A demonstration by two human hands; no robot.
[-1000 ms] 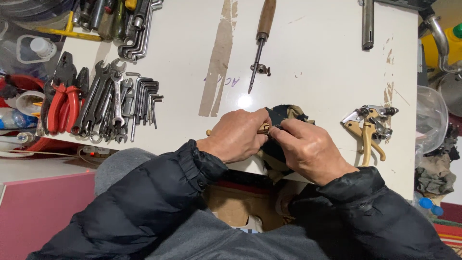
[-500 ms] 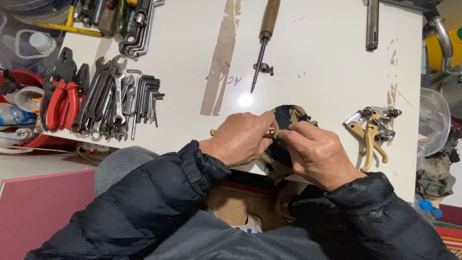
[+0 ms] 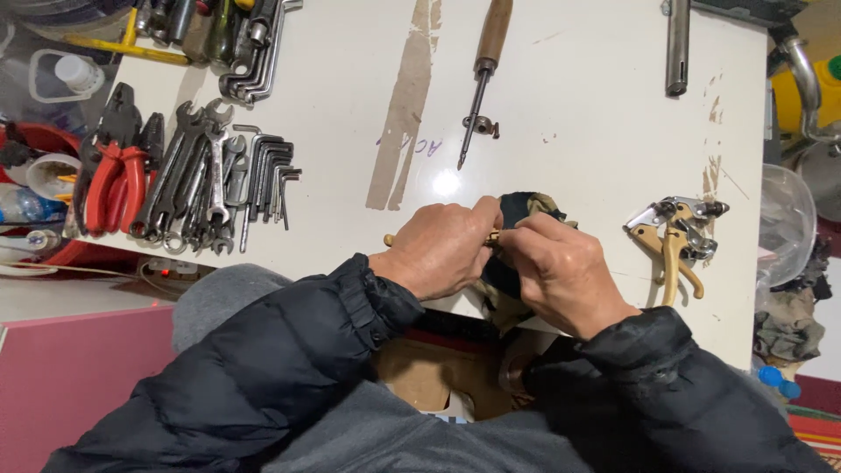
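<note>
While both hands met at the frame's centre, the left hand (image 3: 438, 250) curled around a small brass-coloured piece (image 3: 492, 236), and the right hand (image 3: 561, 271) pinched its end with fingertips. A dark camouflage cloth (image 3: 526, 208) bunched beneath them on the white surface (image 3: 578, 114). Gold-handled pruning shears (image 3: 673, 241) lay right; steel wrenches (image 3: 197, 180) lay left.

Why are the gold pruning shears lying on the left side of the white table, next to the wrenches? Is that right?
Not quite. The gold pruning shears lie on the right side of the white table, beyond the right hand. The wrenches are on the left. The head view shows it.
</note>
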